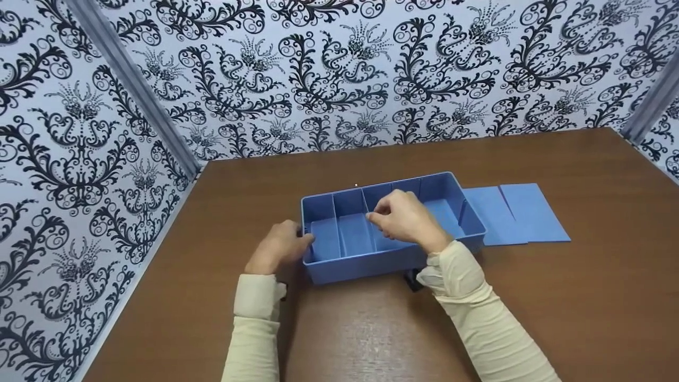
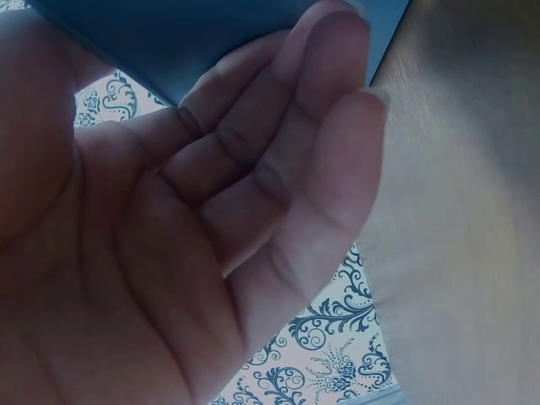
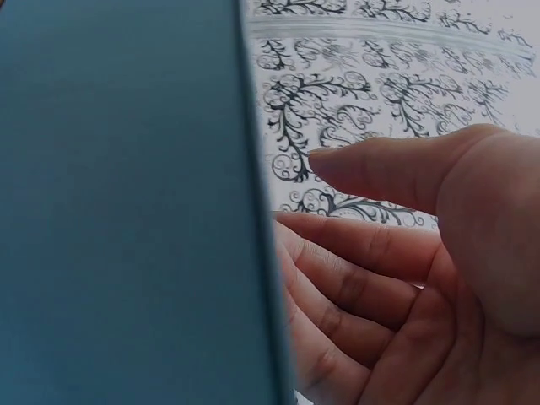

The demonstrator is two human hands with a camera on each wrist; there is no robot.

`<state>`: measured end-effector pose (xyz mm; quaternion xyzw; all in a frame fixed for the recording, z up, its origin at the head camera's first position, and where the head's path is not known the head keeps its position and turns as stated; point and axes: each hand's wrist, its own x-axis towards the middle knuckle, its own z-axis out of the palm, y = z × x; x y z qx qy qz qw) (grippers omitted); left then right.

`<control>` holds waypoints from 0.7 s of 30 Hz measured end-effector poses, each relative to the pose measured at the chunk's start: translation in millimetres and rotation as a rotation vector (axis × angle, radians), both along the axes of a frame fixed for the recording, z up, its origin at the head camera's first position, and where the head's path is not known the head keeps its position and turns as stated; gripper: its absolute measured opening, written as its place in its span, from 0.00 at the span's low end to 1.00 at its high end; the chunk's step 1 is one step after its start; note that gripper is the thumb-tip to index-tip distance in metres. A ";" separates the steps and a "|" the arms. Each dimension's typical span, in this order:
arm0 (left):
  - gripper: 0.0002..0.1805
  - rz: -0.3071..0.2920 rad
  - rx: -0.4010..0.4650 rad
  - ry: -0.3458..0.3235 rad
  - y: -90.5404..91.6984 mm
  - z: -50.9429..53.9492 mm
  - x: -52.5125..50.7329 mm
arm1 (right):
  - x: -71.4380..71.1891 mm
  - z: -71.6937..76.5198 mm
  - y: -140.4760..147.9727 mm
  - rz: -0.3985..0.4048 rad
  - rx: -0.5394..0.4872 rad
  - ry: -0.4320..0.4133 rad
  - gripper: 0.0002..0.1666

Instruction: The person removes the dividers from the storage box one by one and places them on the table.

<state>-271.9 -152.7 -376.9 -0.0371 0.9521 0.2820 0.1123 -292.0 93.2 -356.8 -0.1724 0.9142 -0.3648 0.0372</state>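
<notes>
A long blue plastic box (image 1: 366, 265) with an open top stands on the table, with upright dividers (image 1: 339, 233) across its left part. My left hand (image 1: 278, 245) grips the box's left end wall, thumb over the rim and fingers outside. In the left wrist view those fingers (image 2: 278, 160) lie bent along the outer side. My right hand (image 1: 406, 216) hangs over the middle of the box, its thumb tip close to a divider. The right wrist view shows the thumb apart from the fingers (image 3: 363, 287); the box wall hides some fingertips, so contact with the divider cannot be told.
Flat blue panels (image 1: 536, 212) lie on the brown table (image 1: 360, 329) right of the box, a narrow wedge gap between them. A small black object (image 1: 412, 280) shows by the right cuff. Walls with black and white patterned paper (image 1: 345, 69) stand behind and at the left.
</notes>
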 end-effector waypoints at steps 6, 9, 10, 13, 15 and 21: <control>0.18 -0.022 -0.014 0.025 -1.4 -1.7 -0.1 | 0.0 -7.7 -6.6 -0.001 0.045 0.036 0.13; 0.18 -0.036 -0.033 0.039 -1.4 -1.8 -0.7 | 0.2 -9.9 -7.8 0.003 0.055 0.058 0.13; 0.19 -0.036 -0.033 0.037 -1.2 -1.8 -0.7 | 0.4 -10.5 -7.9 0.002 0.055 0.056 0.13; 0.19 -0.037 -0.032 0.040 -1.2 -1.4 -1.1 | 0.4 -10.8 -8.6 0.002 0.066 0.057 0.13; 0.18 -0.038 -0.030 0.044 -1.6 -1.6 -1.3 | 0.0 -11.0 -9.0 0.006 0.077 0.061 0.14; 0.15 -0.028 -0.021 0.037 -2.4 -1.9 -1.6 | -0.7 -12.1 -10.6 0.011 0.088 0.046 0.14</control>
